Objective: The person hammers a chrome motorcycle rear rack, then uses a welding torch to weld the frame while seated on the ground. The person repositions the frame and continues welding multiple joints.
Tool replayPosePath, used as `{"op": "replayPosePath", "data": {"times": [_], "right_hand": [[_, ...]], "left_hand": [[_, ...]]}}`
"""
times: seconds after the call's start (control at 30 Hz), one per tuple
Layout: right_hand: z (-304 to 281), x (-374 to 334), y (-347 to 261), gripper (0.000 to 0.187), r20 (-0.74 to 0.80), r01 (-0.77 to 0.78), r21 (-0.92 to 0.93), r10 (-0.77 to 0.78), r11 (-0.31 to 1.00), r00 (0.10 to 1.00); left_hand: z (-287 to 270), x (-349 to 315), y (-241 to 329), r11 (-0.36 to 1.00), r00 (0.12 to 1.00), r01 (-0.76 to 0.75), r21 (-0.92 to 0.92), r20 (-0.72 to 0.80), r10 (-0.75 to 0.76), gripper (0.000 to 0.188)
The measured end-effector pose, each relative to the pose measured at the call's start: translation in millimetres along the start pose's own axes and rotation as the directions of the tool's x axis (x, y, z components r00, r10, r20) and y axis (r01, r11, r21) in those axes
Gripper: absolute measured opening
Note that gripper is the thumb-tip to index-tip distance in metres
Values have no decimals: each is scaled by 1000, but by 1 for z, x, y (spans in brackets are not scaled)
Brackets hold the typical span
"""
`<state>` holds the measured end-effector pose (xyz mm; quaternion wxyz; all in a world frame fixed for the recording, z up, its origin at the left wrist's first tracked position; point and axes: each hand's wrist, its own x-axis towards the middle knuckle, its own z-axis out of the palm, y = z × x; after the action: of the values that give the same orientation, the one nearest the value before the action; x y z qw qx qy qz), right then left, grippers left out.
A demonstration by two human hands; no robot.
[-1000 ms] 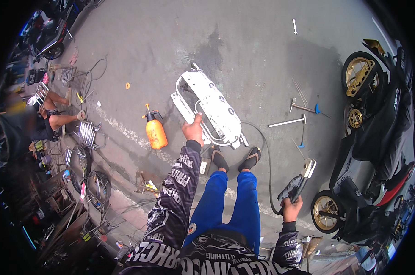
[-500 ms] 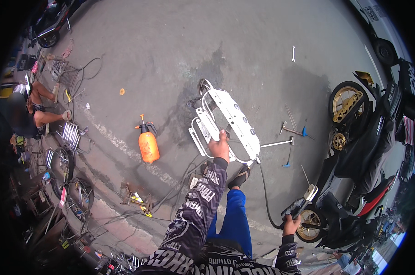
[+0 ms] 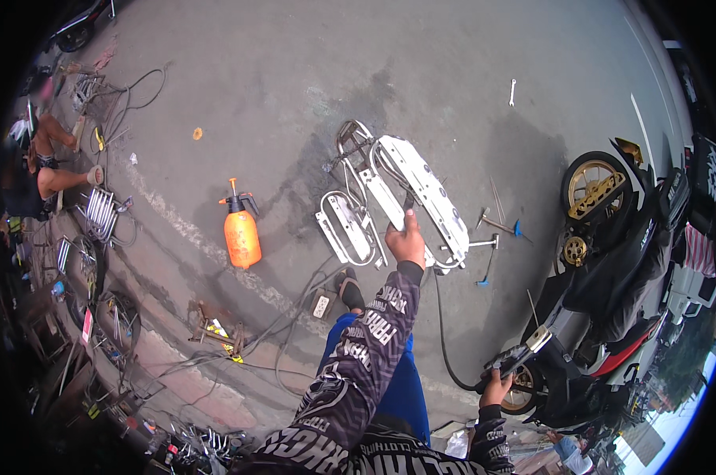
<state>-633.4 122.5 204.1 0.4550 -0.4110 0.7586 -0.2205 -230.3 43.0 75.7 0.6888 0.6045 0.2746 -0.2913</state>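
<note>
My left hand (image 3: 408, 241) is closed around the near part of a white metal frame (image 3: 429, 198) made of bent tubes and flat plates with holes. The frame is tilted, and a white oval bracket (image 3: 348, 229) lies on the pavement just left of it. Low on the right, my right hand (image 3: 497, 388) grips the dark handle of a welding electrode holder (image 3: 518, 358). A thin rod (image 3: 533, 307) sticks up from the holder's pale jaws, and a black cable (image 3: 443, 340) runs from it toward the frame.
An orange pump sprayer (image 3: 242, 237) stands to the left. On the right are a hammer (image 3: 484, 243), a T-handle tool (image 3: 518, 229), a wrench (image 3: 512, 92) and a parked black motorcycle (image 3: 611, 277). Cables (image 3: 295, 317) cross the ground near my feet. Someone sits at far left (image 3: 53, 178).
My left hand has shifted right with the white frame, which now tilts more and shows its side. The oval bracket now stands apart from it. My right hand still holds the electrode holder.
</note>
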Motion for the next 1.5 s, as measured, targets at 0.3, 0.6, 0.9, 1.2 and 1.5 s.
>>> {"op": "replayPosePath", "data": {"times": [0.3, 0.6, 0.9, 1.2, 1.5], "right_hand": [[-6, -10, 35, 39, -1, 63, 67, -63, 996, 998], [-27, -8, 26, 31, 33, 189, -23, -188, 982, 982], [-2, 79, 29, 35, 158, 209, 79, -220, 975, 963], [18, 168, 3, 23, 217, 118, 137, -146, 983, 965], [9, 203, -29, 23, 357, 102, -58, -74, 993, 931]], "left_hand": [[15, 5, -7, 998, 998, -56, 17, -7, 56, 38], [18, -1, 5, 994, 997, -37, 101, -67, 44, 42], [26, 66, 19, 997, 986, -60, -50, -160, 51, 27], [52, 87, 33, 978, 960, -171, -117, -242, 139, 28], [0, 15, 10, 953, 950, -195, 231, -196, 242, 28]]}}
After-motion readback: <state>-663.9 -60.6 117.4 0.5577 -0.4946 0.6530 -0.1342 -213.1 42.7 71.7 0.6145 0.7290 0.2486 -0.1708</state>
